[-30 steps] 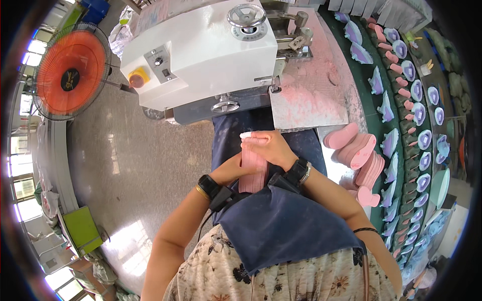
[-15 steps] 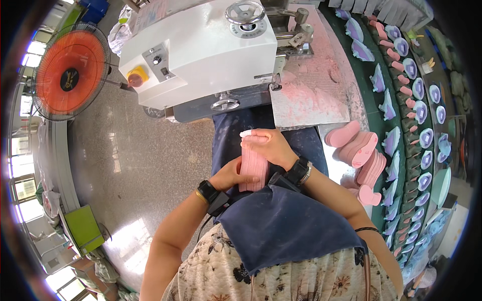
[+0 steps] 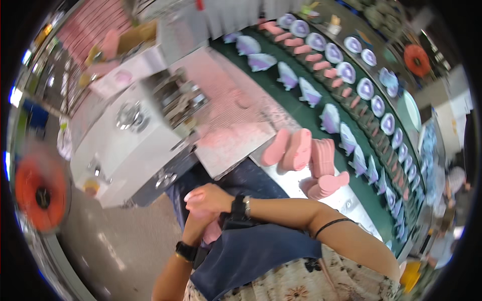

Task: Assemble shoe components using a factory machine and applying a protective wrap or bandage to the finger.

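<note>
Pink insoles [image 3: 212,232] beneath right-hand grip [image 3: 207,199]

The right upper arm [image 3: 361,248] slants in from the lower right to a bent elbow [image 3: 319,216], from which the right forearm [image 3: 281,213] runs almost level leftward to the right wrist [image 3: 228,202], while the left forearm [image 3: 169,276] climbs steeply from the lower edge to the left wrist [image 3: 193,235]. The right hand [image 3: 208,198] lies back-up over the left hand [image 3: 201,217], its fingers bent and its tips pointing left. The left hand is mostly covered (its fingers cannot be made out), so how tightly either one closes stays unclear.
</note>
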Demonstrator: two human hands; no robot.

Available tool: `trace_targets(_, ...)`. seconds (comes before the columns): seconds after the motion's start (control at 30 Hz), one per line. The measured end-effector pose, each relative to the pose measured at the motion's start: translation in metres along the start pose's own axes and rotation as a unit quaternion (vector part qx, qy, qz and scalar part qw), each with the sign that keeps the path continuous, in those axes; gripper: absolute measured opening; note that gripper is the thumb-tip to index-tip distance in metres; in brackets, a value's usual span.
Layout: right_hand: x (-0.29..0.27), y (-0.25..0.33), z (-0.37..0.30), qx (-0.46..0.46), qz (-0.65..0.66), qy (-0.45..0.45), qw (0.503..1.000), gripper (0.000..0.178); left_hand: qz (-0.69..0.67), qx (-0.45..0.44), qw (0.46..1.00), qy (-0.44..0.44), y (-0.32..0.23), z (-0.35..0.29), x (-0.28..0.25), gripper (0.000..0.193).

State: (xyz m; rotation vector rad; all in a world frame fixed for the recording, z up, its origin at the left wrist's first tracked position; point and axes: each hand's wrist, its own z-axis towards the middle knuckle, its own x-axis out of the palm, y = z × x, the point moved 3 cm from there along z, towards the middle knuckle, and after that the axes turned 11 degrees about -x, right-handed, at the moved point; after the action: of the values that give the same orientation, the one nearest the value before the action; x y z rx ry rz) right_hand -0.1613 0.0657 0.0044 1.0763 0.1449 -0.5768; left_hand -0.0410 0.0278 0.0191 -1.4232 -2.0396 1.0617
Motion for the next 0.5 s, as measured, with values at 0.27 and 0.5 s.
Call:
trace_targets(0.27,0.000,-0.007,-0.006,0.272,0.148,-0.076,0.948,0.029,0.056,-0.091,0.994,-0.001,-0.003,0.002,-0.006,0.041)
trace_targets(0.5,-0.020,-0.009,0.006,0.253,0.233,-0.072,0.936,0.064,0.061,-0.037,0.996,-0.050,-0.006,0.011,-0.030,0.046)
